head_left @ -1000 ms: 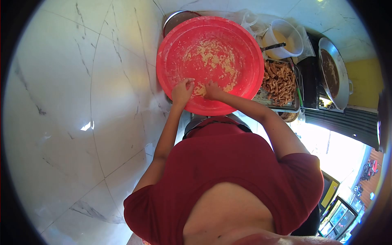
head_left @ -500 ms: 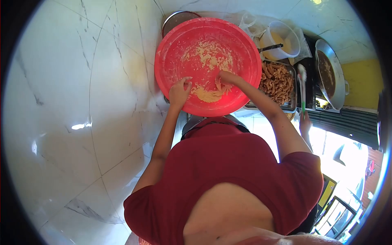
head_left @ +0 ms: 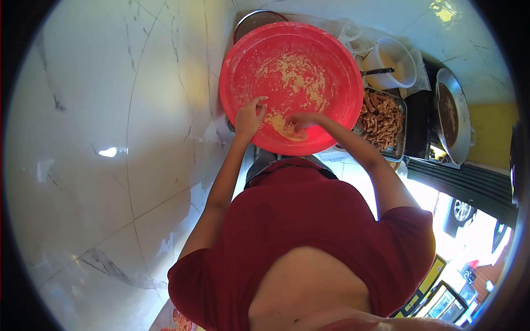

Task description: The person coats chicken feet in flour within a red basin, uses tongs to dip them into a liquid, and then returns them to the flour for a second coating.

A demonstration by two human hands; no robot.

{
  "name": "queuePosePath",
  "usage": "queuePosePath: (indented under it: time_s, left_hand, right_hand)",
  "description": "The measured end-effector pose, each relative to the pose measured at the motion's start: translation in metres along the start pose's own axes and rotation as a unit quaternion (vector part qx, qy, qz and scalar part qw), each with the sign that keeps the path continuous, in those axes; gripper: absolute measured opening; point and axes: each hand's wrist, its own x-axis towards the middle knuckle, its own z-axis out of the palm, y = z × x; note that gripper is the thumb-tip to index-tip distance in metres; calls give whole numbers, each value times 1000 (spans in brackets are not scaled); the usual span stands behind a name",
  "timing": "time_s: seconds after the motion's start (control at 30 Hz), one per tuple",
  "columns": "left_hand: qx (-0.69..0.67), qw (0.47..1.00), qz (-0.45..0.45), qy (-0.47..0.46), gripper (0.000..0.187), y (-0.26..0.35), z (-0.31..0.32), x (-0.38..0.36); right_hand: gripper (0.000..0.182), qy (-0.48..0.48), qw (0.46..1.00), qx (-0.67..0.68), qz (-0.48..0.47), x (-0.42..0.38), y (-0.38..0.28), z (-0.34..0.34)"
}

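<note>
A large red basin holds pale yellow flour, scattered over its bottom and heaped near the front. My left hand rests at the basin's left inner side, fingers curved and thumb apart, with nothing in it. Inside the basin, my right hand reaches down into the front heap of flour. Its fingers are bent around a pale flour-coated piece, whose kind I cannot make out.
Right of the basin, a tray holds brown fried strips. Behind it stands a clear plastic tub of yellowish contents, with a black handle near it. Farther right is a wide metal pan with dark oil. A tiled wall is at left.
My right hand has moved left and lower into the flour heap. Another person's hand with green-handled tongs, seen at the right before, has left the view. My left hand stays at the basin's side.
</note>
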Motion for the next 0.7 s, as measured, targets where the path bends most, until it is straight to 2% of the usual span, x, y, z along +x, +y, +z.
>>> queuePosePath:
  time_s: [0.03, 0.13, 0.23, 0.33, 0.4, 0.47, 0.57, 0.7]
  left_hand:
    - [-3, 1000, -4, 1, 27, 1, -1, 0]
    - [-13, 1000, -9, 3, 28, 3, -2, -1]
    - [-20, 1000, -8, 2, 28, 2, -2, 0]
    - [-13, 1000, -4, 7, 27, 5, -3, -1]
    - [-7, 1000, 10, 20, 26, 5, -2, 0]
    - [-17, 1000, 12, 18, 26, 3, -1, 0]
    - [-22, 1000, 12, 16, 26, 5, -3, -1]
    - [-24, 1000, -14, -3, 28, 5, -4, 0]
  right_hand:
    - [33, -3, 999, 22, -40, -6, 4, -9]
    - [30, 78, 994, -65, 40, -25, 1, -35]
    - [25, 255, 955, -67, 137, -12, 30, -37]
    - [30, 254, 929, -94, 254, 3, 15, -15]
    - [44, 254, 916, -283, 125, 17, 6, 12]
    - [50, 234, 940, -205, 141, 41, 2, 33]
    - [50, 144, 977, -114, 110, 43, -37, 48]
    - [37, 7, 990, -117, 79, 27, -37, 20]
